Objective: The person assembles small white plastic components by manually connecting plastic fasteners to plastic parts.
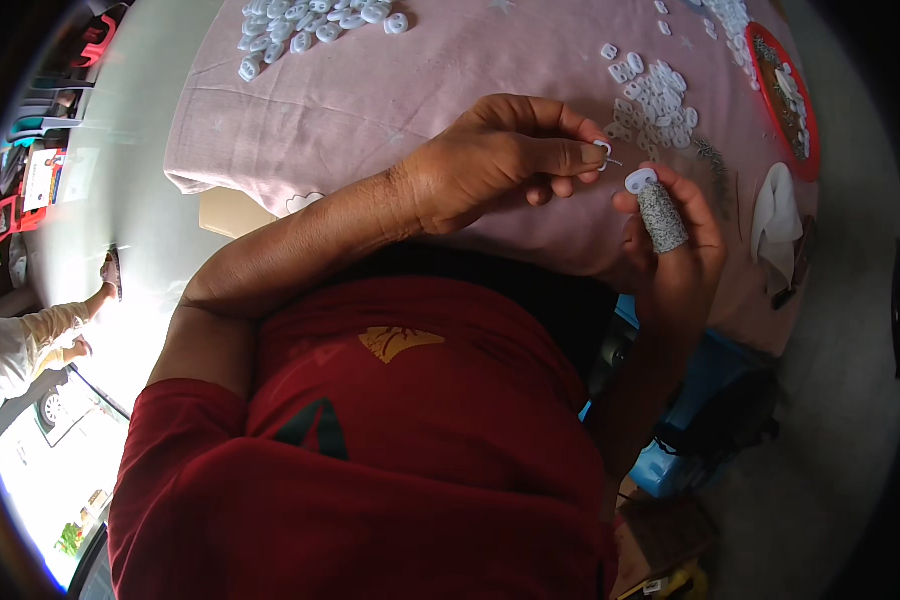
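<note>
My left hand [500, 160] is closed in a pinch above the pink cloth, holding a small white plastic piece [604, 148] with a thin metal bit sticking out to the right. Close by on the right, my right hand [685, 215] grips a white oval piece [641, 180] with two holes. A grey speckled sleeve [662, 218] runs along that hand's thumb, just below the oval piece. The two white pieces are a short gap apart. Beyond my hands, a loose pile of similar white two-hole pieces [660, 105] lies on the cloth.
A pink cloth [370, 110] covers the table. Another heap of white pieces [305, 25] lies far left. At right are a red-rimmed tray [812, 150] of small parts, a white cloth [775, 215] and small dark metal parts [712, 160]. A person's leg [70, 320] shows far left.
</note>
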The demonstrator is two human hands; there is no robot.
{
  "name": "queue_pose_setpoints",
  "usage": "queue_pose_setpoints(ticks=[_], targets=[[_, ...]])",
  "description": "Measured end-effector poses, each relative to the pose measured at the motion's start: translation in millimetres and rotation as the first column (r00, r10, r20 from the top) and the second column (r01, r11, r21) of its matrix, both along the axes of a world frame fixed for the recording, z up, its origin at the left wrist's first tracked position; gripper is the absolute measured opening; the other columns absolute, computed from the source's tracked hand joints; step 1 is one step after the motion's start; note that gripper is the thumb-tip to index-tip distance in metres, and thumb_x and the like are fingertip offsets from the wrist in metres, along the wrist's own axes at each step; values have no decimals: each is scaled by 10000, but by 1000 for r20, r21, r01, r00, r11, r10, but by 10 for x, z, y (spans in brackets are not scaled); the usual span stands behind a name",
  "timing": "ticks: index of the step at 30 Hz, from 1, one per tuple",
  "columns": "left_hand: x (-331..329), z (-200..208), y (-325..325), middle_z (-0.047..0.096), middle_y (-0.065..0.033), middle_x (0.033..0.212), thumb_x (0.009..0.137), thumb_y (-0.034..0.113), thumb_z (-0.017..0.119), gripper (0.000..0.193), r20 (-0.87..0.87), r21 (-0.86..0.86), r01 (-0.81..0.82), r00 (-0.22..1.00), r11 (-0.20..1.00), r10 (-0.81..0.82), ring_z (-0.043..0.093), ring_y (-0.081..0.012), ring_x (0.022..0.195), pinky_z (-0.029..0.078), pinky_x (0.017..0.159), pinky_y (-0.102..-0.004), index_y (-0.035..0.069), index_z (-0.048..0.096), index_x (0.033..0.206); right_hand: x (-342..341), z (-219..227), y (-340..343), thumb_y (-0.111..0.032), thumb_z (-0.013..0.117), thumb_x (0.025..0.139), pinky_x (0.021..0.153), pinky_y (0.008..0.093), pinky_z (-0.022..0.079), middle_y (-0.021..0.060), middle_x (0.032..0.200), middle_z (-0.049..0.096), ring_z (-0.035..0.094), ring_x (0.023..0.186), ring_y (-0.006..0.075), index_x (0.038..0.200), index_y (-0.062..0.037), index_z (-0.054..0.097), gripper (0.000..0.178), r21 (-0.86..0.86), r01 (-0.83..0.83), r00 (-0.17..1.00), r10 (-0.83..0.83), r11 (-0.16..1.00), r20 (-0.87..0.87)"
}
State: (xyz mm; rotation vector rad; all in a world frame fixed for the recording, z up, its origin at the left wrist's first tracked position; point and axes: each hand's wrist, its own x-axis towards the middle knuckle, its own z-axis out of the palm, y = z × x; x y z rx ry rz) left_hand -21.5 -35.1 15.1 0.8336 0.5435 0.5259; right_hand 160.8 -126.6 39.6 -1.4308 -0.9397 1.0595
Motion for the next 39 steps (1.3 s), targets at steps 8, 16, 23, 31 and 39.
queue_pose_setpoints(ticks=[8, 16, 23, 31, 39], targets=[[-8, 3, -12, 656, -16, 879, 892, 173, 688, 237, -6, 3, 16, 1000, 1000, -16, 576, -41, 715, 421, 587, -177, 57, 625, 1089, -64, -61, -52, -110, 504, 926, 531, 175, 379, 101, 925, 671, 491, 620, 53, 1139, -9, 587, 250, 65, 69, 998, -68, 995, -16], [16, -30, -60, 663, -23, 892, 906, 155, 666, 186, -17, 63, 14, 1000, 998, -12, 590, -47, 717, 429, 584, -177, 60, 640, 1064, -78, -202, -103, -19, 577, 885, 568, 179, 409, 76, 950, 662, 529, 677, 56, 1150, -2, 585, 266, 204, 57, 997, -66, 977, 40], [19, -31, -72, 669, -21, 884, 912, 123, 648, 160, -44, 180, 22, 999, 984, -14, 591, -37, 696, 432, 562, -164, 41, 643, 1051, -68, -199, -148, 82, 618, 837, 877, 262, 485, 99, 1043, 659, 624, 974, 146, 1130, 59, 600, 294, 160, 70, 996, -77, 985, 41], [20, -35, -67, 674, -21, 862, 896, 107, 668, 172, -87, 225, 24, 996, 974, -4, 588, -34, 691, 430, 553, -166, 36, 642, 1050, -78, -203, -145, 82, 621, 833, 876, 260, 485, 98, 1038, 662, 626, 965, 144, 1120, 58, 607, 288, 163, 68, 996, -76, 984, 45], [14, -22, -75, 689, -13, 866, 892, 113, 678, 171, -109, 259, 34, 994, 965, -5, 603, -31, 691, 433, 556, -167, 37, 676, 1045, -107, -192, -138, 89, 620, 828, 874, 262, 488, 98, 1040, 662, 628, 966, 146, 1117, 58, 617, 290, 204, 15, 996, -32, 979, 83]])
